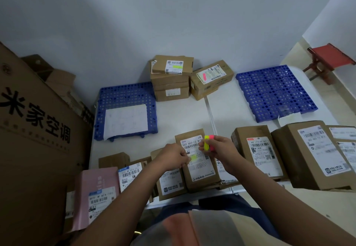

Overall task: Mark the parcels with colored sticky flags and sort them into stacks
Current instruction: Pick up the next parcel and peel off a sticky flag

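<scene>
A brown parcel [200,170] with a white label lies in front of me on the white table [181,114]. My left hand [173,159] pinches a yellow sticky flag [193,158] against that label. My right hand [221,152] grips a small pad of yellow and pink sticky flags [209,142] just above the parcel. At the back stands a stack of parcels [170,79] whose top label carries a yellow flag. Beside it sits a parcel with a pink flag [211,79].
Two blue perforated pallets [123,95] [273,91] lie on the table, the left one under a white sheet of paper [126,120]. More parcels crowd the front left [96,193] and right [308,153]. A huge cardboard box [34,130] stands at left, a red stool [327,58] far right.
</scene>
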